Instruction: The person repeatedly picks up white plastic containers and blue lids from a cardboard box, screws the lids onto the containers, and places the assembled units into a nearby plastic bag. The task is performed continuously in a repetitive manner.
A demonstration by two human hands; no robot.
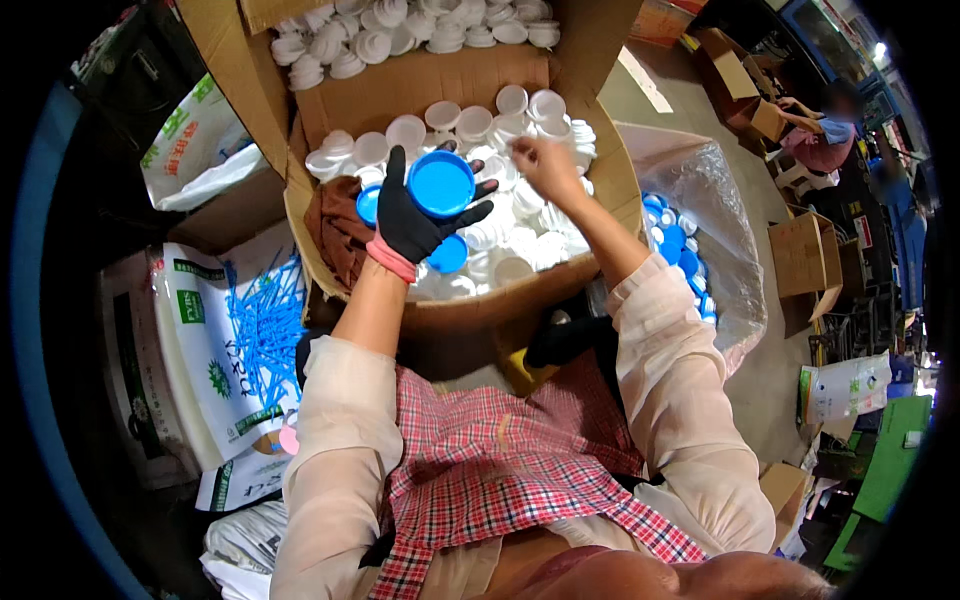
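My left hand [415, 215], in a black glove with a pink cuff, is palm up with its fingers spread around a round blue lid [441, 184] resting in it. Below and beside that hand lie two more blue lids, one at its lower right [448, 254] and another partly hidden at its left [368, 206]. My bare right hand [548, 168] hovers over the white lids [520, 225] with its fingers curled together in a pinch. Whatever may be between those fingertips is too small to make out. Both hands are over a big cardboard box [420, 88] of white lids.
A brown cloth [338, 225] lies in the box's left corner. To the right, a clear plastic-lined carton [735, 230] holds blue and white lids. Thin blue strips [265, 325] are piled on white sacks [205, 340] at left. Another person [815, 140] sits by cartons at far right.
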